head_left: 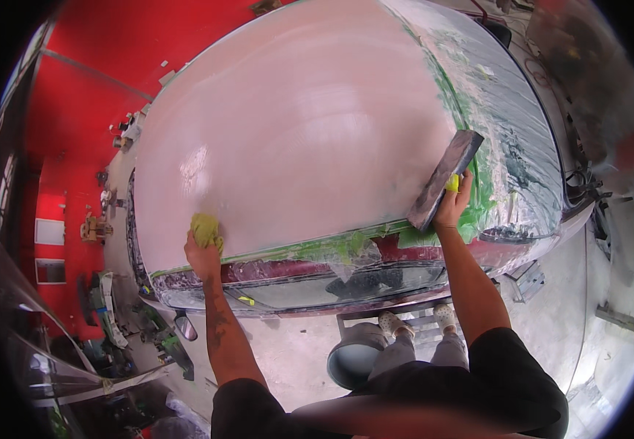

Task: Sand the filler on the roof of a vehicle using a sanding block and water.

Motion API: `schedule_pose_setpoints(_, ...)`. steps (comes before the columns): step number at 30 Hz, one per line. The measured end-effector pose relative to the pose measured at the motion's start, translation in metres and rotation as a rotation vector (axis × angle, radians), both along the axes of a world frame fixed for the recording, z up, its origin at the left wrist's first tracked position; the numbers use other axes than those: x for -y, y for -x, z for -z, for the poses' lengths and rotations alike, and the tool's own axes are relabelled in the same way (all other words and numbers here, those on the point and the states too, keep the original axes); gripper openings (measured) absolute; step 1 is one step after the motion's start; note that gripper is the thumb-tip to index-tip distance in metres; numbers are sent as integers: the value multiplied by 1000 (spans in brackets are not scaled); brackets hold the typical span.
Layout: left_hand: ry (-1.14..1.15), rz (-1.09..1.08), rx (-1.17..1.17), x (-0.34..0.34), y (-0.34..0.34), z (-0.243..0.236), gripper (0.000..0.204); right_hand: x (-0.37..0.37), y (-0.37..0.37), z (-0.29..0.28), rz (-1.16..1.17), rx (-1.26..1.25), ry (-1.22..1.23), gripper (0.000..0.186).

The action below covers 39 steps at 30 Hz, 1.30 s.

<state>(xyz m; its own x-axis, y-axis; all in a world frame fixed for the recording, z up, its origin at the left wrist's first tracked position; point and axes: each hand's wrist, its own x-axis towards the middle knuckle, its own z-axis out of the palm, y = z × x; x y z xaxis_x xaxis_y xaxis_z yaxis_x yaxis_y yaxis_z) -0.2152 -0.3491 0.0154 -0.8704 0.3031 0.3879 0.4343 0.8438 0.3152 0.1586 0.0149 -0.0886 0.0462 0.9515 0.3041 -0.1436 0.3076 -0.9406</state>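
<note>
A car roof (310, 124) coated in dull pink spreads before me, wet-looking in places. My left hand (201, 256) is closed round a yellow-green sponge or cloth (206, 228) near the roof's left near edge. At the right near corner my right hand (455, 203) grips a long dark sanding block (445, 175), which slants over the green masking tape (482, 197). A yellow bit (453, 182) shows between that hand and the block. Whether the block touches the roof I cannot tell.
Clear plastic film (526, 132) covers the car's right end. A grey bucket (355, 360) stands beside my feet, which are on a slatted step (423, 329). A side mirror (185, 327) juts out at lower left. Car parts (159, 333) lie on the floor, left.
</note>
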Motion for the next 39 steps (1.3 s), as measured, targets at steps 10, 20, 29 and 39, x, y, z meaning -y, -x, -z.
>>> schedule_pose_setpoints(10,62,-533,450,261,-381,11,45,-9,5,6,-76,-67,43,45)
schedule_pose_setpoints(20,268,-948,1178,367,-820,60,45,-62,4,29,-386,-107,257,42)
schedule_pose_setpoints(29,-28,-1177,1168,297,-953,97,53,-3,-77,-36,-1075,-188,303,36)
schedule_pose_setpoints(39,-666,-1187,907,252,-743,84,37,160,-139,-34,-1404,912,470,45)
